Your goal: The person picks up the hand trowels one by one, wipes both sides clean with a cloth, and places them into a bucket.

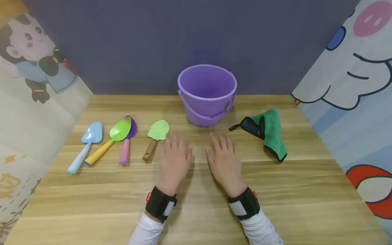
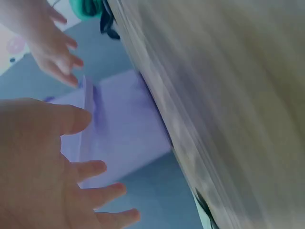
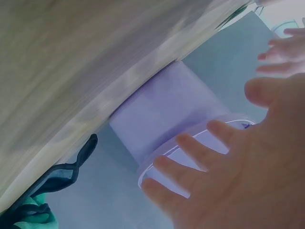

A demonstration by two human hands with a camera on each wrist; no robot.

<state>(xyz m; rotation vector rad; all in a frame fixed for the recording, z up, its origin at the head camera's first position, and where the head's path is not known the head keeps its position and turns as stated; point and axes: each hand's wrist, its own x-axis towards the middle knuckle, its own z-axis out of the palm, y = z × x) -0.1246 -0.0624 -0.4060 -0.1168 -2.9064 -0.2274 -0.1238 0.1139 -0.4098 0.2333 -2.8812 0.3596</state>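
Observation:
My left hand (image 1: pixel 175 160) is palm down over the table in the head view, fingers straight and holding nothing. Its fingertips are close to a small trowel (image 1: pixel 159 130) with a light green blade and brown handle. To its right my right hand (image 1: pixel 225 161) lies the same way, fingers spread, with nothing in it. Beyond both hands stands an upright purple bucket (image 1: pixel 200 110), its handle lowered to the front. In the left wrist view the left hand (image 2: pixel 43 162) shows straight fingers before the bucket (image 2: pixel 128 124); the right wrist view shows the right hand (image 3: pixel 228 162) likewise.
On the left lie a blue shovel (image 1: pixel 92 132), a green shovel (image 1: pixel 120 129) with a yellow handle overlapping a purple one (image 1: pixel 124 151) with a pink handle. A green and black folded cloth item (image 1: pixel 272 129) lies at right. Walls enclose the wooden table (image 1: pixel 196 211) on three sides.

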